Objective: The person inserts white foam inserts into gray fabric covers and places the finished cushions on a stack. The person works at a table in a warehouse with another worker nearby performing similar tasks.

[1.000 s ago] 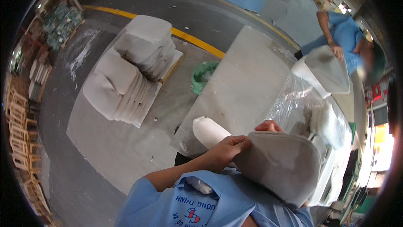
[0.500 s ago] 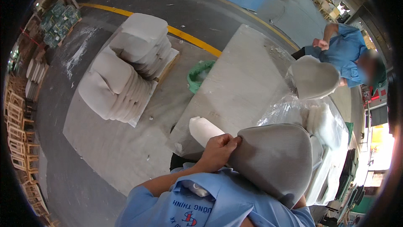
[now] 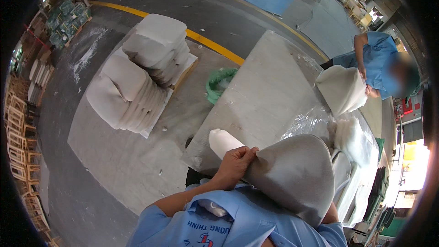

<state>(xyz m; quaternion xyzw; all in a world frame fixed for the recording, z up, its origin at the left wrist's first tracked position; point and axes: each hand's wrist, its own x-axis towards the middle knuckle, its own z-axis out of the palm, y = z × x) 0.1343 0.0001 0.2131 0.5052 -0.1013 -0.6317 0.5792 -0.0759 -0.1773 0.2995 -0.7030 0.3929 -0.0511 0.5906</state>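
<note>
A grey, rounded seat cushion [image 3: 295, 174] is held upright against my front. My left hand [image 3: 235, 164] is closed, thumb and fingers pinching the cushion's left edge. Behind the cushion my right hand is hidden; only a bit of my right forearm [image 3: 330, 214] shows past its lower right edge. A smooth white rounded piece [image 3: 223, 141] lies just beyond my left hand, over the near edge of the worktable [image 3: 260, 91]. Whether that hand touches it I cannot tell.
Across the table a person in blue [image 3: 377, 62] handles a pale cushion [image 3: 340, 89]. Clear plastic film [image 3: 308, 126] and white padding [image 3: 350, 135] lie at the right. A green bin bag [image 3: 219, 84] stands left of the table, near stacked pale cushions [image 3: 132, 91].
The cushion at my front has bent more, and my left hand has moved slightly left with its edge. The other person has turned the pale cushion and brought both hands to it.
</note>
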